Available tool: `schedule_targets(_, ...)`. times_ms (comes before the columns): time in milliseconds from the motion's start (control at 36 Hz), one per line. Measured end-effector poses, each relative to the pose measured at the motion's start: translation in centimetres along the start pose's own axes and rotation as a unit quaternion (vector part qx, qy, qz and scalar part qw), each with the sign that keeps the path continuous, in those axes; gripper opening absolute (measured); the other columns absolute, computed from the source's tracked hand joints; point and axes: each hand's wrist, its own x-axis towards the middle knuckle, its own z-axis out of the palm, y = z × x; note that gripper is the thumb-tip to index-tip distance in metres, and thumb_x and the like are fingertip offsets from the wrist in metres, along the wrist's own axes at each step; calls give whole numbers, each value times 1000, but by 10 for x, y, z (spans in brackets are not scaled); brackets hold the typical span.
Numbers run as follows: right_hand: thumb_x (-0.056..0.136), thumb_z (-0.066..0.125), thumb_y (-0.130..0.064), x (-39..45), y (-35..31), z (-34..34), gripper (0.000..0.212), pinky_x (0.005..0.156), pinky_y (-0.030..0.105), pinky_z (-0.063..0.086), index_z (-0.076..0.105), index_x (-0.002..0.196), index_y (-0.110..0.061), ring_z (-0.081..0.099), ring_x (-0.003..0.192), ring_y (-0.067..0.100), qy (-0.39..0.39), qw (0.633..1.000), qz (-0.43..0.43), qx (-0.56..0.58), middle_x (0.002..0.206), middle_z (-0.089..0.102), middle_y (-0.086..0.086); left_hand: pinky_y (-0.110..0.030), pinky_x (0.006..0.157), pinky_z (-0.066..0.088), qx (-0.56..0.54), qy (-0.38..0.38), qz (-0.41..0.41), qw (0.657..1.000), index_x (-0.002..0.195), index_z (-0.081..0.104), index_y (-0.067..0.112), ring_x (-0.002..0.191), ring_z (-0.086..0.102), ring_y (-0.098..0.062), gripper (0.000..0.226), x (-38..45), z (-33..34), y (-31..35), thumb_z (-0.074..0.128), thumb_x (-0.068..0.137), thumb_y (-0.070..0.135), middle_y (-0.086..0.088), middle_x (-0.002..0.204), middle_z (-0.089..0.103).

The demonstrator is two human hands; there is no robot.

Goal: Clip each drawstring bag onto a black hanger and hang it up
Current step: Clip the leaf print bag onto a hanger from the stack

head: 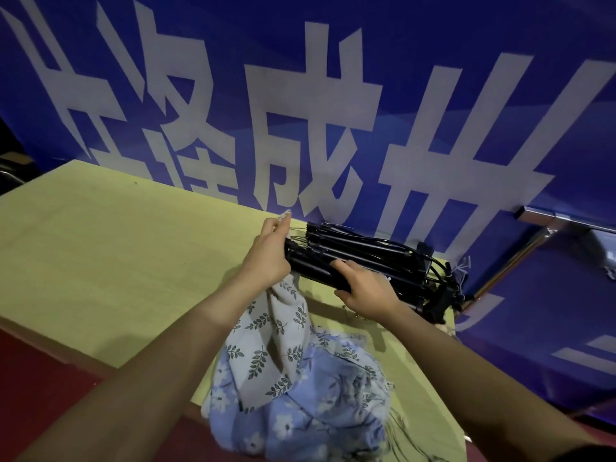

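Observation:
A stack of black clip hangers lies on the yellow-green table near its far right corner. My left hand is at the stack's left end and pinches the top edge of a white drawstring bag with a dark leaf print; the bag drapes down toward me. My right hand grips the nearest black hanger at the front of the stack. A heap of blue floral drawstring bags sits at the table's near edge, partly under the white bag.
A blue banner with large white characters stands right behind the table. A metal rail or frame shows at the right beyond the hangers. Red floor lies below the table's near left edge.

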Motion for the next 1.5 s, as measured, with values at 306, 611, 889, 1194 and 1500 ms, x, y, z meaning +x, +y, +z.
schedule_targets(306, 82, 55, -9, 10, -7, -19, 33, 75, 34, 40, 54, 115, -9, 60, 98, 28, 44, 985, -79, -146, 107, 60, 8, -39, 94, 40, 267, -78, 138, 950, 146, 25, 20, 121, 33, -26, 66, -8, 23, 15, 59, 89, 31, -4, 137, 33)
schedule_targets(611, 68, 74, -17, 15, -1, -39, 33, 77, 34, 29, 65, 100, -15, 62, 78, 21, 222, 941, -125, -221, 86, 66, -1, -35, 92, 32, 355, 33, 153, 922, 122, 42, 14, 111, 37, -25, 47, 6, 31, 33, 52, 87, 44, -4, 125, 46)
schedule_targets(889, 87, 49, -21, -9, 4, -33, 13, 70, 31, 29, 56, 92, -12, 51, 75, 25, 325, 939, -66, -92, 85, 57, 4, -33, 86, 35, 145, 80, 112, 980, 111, 55, 13, 103, 38, -20, 39, 16, 26, 12, 57, 86, 42, -2, 108, 53)
schedule_targets(1194, 91, 56, -31, 45, -34, -33, 54, 110, 43, 13, 39, 141, -28, 24, 138, 28, -3, 964, 75, 255, 151, 35, 2, -16, 65, 34, -116, 102, 78, 985, 75, 45, 27, 90, 42, -16, 28, -6, -4, 29, 71, 73, 15, 12, 77, 42)
schedule_targets(1500, 101, 40, -14, 30, -27, -46, 9, 58, 14, 40, 47, 94, -14, 53, 72, 12, 144, 933, 54, 326, 82, 56, -3, -27, 67, 44, -181, 123, -15, 976, 87, 50, 23, 82, 50, -14, 30, 2, 6, 11, 70, 65, 21, 0, 91, 50)
